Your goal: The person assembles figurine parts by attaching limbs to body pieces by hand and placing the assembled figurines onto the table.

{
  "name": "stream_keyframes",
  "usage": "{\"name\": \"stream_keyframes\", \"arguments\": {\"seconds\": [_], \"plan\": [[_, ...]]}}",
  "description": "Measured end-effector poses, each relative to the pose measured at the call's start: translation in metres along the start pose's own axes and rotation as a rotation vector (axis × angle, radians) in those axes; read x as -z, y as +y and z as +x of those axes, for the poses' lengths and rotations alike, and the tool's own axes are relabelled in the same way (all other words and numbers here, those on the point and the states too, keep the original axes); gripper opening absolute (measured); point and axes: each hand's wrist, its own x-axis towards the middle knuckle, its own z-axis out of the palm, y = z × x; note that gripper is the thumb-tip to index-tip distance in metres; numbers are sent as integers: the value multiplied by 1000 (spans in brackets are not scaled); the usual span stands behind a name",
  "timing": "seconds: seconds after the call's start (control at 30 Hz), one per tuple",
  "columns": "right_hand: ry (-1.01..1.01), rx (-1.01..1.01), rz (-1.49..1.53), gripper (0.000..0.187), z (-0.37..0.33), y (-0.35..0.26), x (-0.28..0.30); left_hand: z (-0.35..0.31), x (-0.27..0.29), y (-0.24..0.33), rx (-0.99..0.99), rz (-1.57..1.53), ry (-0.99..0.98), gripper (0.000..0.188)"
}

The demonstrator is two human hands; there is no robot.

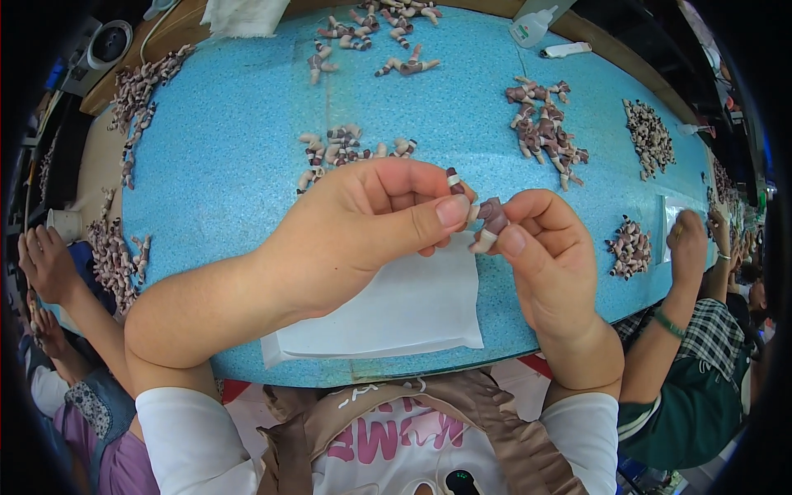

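Observation:
Above a white sheet [388, 309], my two hands meet at a small doll body [493, 216], mauve in the middle with pale limb stubs. My right hand [557, 264] pinches it between thumb and forefinger. A small limb piece [453, 181], dark with a pale band, sticks up between the thumb and fingers of my left hand [371, 206], which is closed on it. Its lower end sits close against the body; my thumb hides whether the two are joined. Just beyond my left hand lies a group of loose pale and dark limb pieces [342, 147].
Joined doll bodies [544, 132] are heaped on the blue table [223, 165], with more at its far edge. Smaller part piles [649, 139] lie right. A squeeze bottle [532, 29] and a white cloth [241, 15] stand far back. Other people's hands [686, 247] work on both sides.

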Motion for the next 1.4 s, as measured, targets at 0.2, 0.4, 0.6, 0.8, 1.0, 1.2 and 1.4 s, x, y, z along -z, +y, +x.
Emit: {"name": "stream_keyframes", "arguments": {"seconds": [0.2,0.4,0.6,0.8,1.0,1.2,1.4], "plan": [[56,37,-346,22,-2,1,-2,-4,-3,-5,-164,16,47,12],[-22,-110,-177,22,3,-7,-6,-13,-8,4,-151,246,111,15],[-33,-104,-256,21,1,-4,1,-2,-2,-3,-239,438,70,13],[-133,173,-710,17,3,-6,-2,-6,-3,-12,-361,476,47,11],[-143,425,-936,15,5,-7,-3,-3,-2,-8,-462,668,35,11],[-215,431,-925,15,2,-8,-3,-4,2,13,-665,1493,-164,14],[-303,445,-1024,16,-1,-11,-3,-5,1,2,-697,1458,-220,15]]}}
